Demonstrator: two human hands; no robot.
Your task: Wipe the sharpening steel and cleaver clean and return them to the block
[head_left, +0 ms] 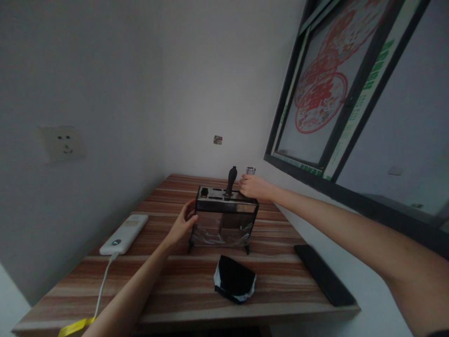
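Note:
A clear-walled box with a black frame and slots in its top, which looks like a knife holder (224, 229), stands upright on the wooden table (168, 299). A black-handled tool (232, 180) sticks up from a top slot; a dark, blade-like shape shows through the front wall. My left hand (184, 222) grips the box's left edge, thumb in front and fingers behind. At the top right of the box, my right hand (256, 187) is closed around a handle with a shiny metal end (250, 170). Whatever lies below that handle is hidden.
In front of the box lies a folded black-and-white cloth item (235, 279). A white power bank (124, 234) with a cable is at the left, and a flat black object (324, 276) by the right edge. Walls and a window (315, 93) bound the table.

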